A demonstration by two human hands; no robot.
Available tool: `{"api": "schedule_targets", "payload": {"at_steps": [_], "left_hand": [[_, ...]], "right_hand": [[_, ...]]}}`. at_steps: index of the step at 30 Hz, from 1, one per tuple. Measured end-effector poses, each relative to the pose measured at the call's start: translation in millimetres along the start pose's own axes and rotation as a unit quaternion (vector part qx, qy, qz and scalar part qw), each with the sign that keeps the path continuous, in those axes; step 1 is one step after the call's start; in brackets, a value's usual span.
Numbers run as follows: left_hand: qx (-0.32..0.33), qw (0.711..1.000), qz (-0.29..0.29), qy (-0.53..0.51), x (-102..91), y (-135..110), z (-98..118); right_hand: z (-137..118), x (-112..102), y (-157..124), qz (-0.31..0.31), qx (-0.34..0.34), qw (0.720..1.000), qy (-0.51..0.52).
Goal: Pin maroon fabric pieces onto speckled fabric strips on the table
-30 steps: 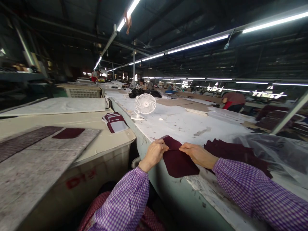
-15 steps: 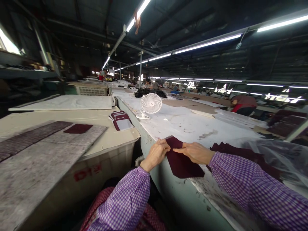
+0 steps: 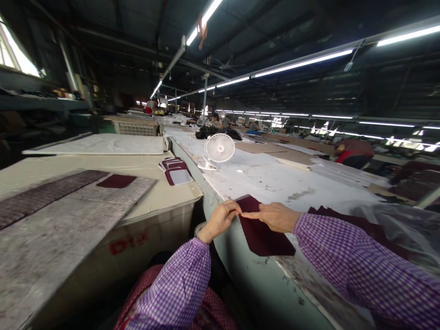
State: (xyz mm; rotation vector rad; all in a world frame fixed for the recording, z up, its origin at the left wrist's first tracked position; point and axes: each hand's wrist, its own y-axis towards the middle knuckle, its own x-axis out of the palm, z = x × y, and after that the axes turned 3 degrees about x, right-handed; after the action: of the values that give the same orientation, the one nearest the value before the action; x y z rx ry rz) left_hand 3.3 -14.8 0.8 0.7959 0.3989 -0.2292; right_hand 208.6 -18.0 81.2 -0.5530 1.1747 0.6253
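A dark maroon cut fabric piece (image 3: pixel 266 238) lies at the near edge of the long table, its left side along the rim. My left hand (image 3: pixel 222 219) pinches at its left edge, thumb and forefinger together; what lies right between the fingertips is too small to see. From the other side my right hand (image 3: pixel 278 217) rests over the piece, its index finger stretched out flat to the left fingertips. Its other fingers are partly hidden. Right of that wrist, jagged maroon fabric (image 3: pixel 357 227) lies partly under clear plastic (image 3: pixel 395 224).
A white clip fan (image 3: pixel 219 148) stands on the long table (image 3: pixel 261 176). To the left, a stack of maroon and grey pieces (image 3: pixel 177 171) lies on a cream surface (image 3: pixel 147 160). A mottled board (image 3: pixel 79 229) carries another maroon piece (image 3: pixel 117 181). A person (image 3: pixel 355 151) bends over at the far right.
My left hand has drawn slightly left, its fingertips now at the fabric's edge. The right index finger has slid left along with it. The camera view has shifted a little.
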Motion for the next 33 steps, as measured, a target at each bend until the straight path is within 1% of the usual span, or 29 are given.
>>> {"api": "schedule_targets", "payload": {"at_steps": [3,5,8,10,12,14,16,17,18,20,22,24,26,27,28,30,32,33], "left_hand": [[-0.048,0.998,0.031,-0.034,0.9,-1,-3],[-0.056,0.997,0.04,-0.033,1.9,-2,-4],[-0.056,0.997,0.046,-0.015,3.8,-1,-4],[-0.051,0.998,0.047,0.003,5.1,0,-3],[-0.043,0.998,0.047,0.023,6.6,0,-3],[-0.036,0.997,0.045,0.042,8.0,0,-2],[-0.031,0.997,0.037,0.058,8.8,-1,-1],[-0.027,0.997,0.027,0.065,9.0,-1,0],[-0.022,0.997,0.015,0.071,8.9,-2,1],[-0.015,0.996,-0.014,0.083,8.3,-3,5],[-0.016,0.994,-0.036,0.103,7.4,-4,11],[-0.021,0.991,-0.045,0.127,6.9,-4,17],[-0.02,0.987,-0.053,0.15,6.8,-4,25],[-0.014,0.985,-0.057,0.162,7.1,-4,28],[-0.005,0.983,-0.061,0.173,7.6,-4,30],[0.018,0.978,-0.068,0.194,9.2,-3,34],[0.037,0.974,-0.072,0.211,11.9,0,35],[0.044,0.973,-0.073,0.216,13.6,1,34]], "right_hand": [[-6,-3,2,-0.009,0.004,1.0,-0.028],[-8,-4,0,-0.01,0.032,0.999,-0.02],[-4,-5,-3,0.001,0.088,0.995,0.055],[0,-3,-3,-0.01,0.109,0.986,0.129],[5,-1,-1,-0.021,0.11,0.979,0.171],[10,-3,0,0.0,0.091,0.978,0.189],[20,-13,-6,0.016,0.074,0.969,0.234],[27,-22,-12,0.015,0.075,0.958,0.277],[35,-31,-22,0.005,0.087,0.94,0.328],[54,-51,-47,0.004,0.132,0.896,0.423],[75,-66,-79,0.019,0.193,0.858,0.476],[96,-70,-110,0.027,0.247,0.83,0.499],[117,-61,-136,0.026,0.29,0.813,0.505],[127,-52,-146,0.018,0.303,0.81,0.501],[138,-42,-155,0.005,0.316,0.814,0.487],[156,-23,-163,-0.014,0.359,0.838,0.412],[168,-9,-161,0.004,0.408,0.859,0.31],[170,-5,-156,0.02,0.417,0.866,0.277]]}}
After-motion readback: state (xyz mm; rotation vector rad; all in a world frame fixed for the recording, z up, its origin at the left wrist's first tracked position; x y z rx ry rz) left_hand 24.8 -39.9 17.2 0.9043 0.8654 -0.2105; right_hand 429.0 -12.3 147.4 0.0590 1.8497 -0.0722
